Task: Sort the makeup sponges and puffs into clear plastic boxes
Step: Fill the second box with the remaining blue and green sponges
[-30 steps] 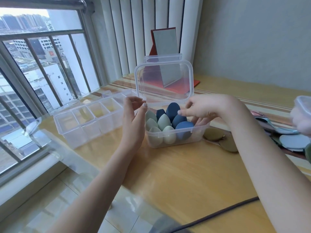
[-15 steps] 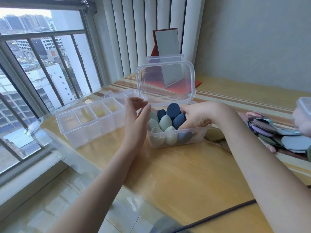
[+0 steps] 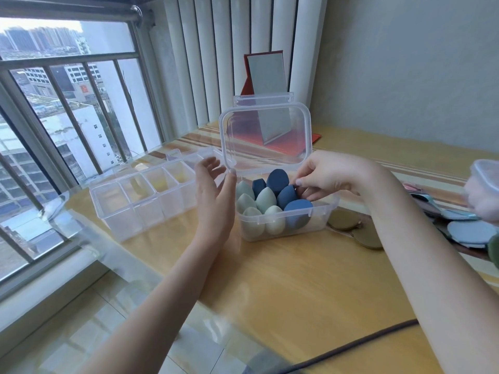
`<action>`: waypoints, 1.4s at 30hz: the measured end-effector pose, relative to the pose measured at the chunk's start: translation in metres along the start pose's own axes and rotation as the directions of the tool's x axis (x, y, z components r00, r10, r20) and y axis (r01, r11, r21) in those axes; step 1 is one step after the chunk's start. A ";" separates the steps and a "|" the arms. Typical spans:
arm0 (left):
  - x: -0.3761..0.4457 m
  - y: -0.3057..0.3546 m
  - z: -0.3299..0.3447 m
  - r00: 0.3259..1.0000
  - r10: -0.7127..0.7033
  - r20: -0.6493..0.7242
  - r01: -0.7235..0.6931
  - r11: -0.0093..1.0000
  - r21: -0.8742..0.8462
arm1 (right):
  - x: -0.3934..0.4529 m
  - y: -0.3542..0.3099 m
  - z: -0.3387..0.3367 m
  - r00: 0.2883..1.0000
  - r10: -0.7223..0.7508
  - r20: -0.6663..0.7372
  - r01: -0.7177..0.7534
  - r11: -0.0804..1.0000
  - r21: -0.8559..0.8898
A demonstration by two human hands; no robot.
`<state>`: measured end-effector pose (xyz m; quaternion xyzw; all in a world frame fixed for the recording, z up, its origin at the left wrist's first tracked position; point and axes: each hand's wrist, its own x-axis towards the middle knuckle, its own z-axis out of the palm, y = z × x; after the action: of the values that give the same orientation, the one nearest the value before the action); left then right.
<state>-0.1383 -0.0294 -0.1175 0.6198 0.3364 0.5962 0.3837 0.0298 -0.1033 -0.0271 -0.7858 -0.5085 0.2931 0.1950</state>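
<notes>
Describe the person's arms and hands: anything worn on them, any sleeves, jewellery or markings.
Both forearms are bare as far as the frame shows, with no sleeves in view. The left hand and right hand wear no gloves, and no rings, bracelets or watch are visible. The fingernails look short and unpainted. No markings are visible.

Bare forearms (image 3: 151, 306), no sleeves

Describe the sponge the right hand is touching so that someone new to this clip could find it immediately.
Start at the clear box with its lid standing open, mid-table. Its sponges run pale green on the left, dark blue on the right. The right hand fingers the dark blue sponge in the middle row, behind the biggest blue one at the front wall.
</notes>
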 end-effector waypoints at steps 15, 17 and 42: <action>0.001 -0.002 0.000 1.000 0.018 -0.005 -0.018 1.000 0.006 | 0.008 0.005 0.014 0.997 -0.064 0.049 0.066 0.997 -0.033; 0.001 -0.002 0.000 1.000 0.024 -0.012 -0.024 1.000 0.016 | 0.010 0.004 0.019 0.997 -0.059 0.053 0.059 0.998 -0.002; 0.002 -0.002 0.003 0.987 -0.096 0.126 0.104 0.992 -0.064 | 0.033 0.034 0.017 0.857 -0.051 -0.514 0.312 0.843 0.438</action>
<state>-0.1352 -0.0271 -0.1188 0.6238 0.3216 0.5484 0.4547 0.0524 -0.0870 -0.0689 -0.7006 -0.4229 0.1901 0.5424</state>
